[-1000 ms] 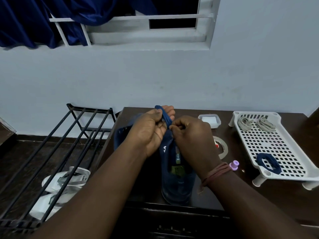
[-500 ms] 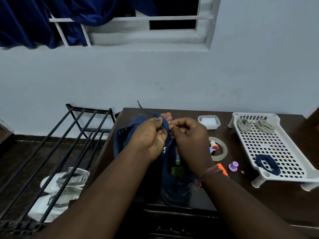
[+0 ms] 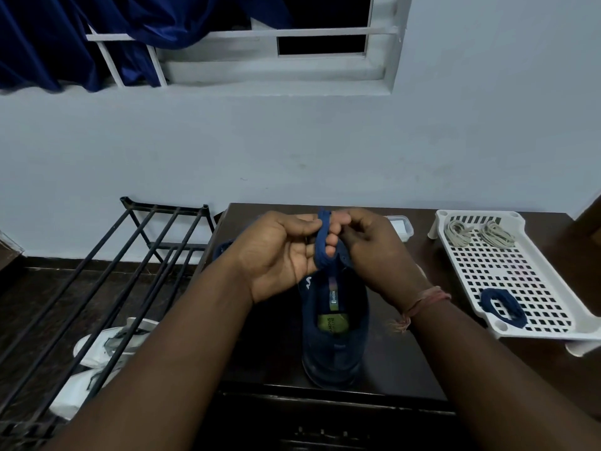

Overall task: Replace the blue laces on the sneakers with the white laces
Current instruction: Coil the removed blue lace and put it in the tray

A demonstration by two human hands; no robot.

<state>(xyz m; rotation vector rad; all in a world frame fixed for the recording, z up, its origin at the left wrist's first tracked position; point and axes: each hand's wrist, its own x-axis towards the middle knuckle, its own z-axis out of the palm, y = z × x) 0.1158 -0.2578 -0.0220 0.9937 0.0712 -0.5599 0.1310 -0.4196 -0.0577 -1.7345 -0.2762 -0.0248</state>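
Blue lace (image 3: 322, 242) pinched between both hands' grips (above the sneaker (image 3: 335, 333)).

Head view looks forward and down, close over the table (image 3: 406, 369)

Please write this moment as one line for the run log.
step: winding blue lace | left hand: lace looped round its fingers | right hand: pinches lace | sneaker: on table | white laces: in tray

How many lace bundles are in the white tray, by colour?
Pale laces: 2, at the tray's far end
Blue laces: 1, at its near end
Total: 3
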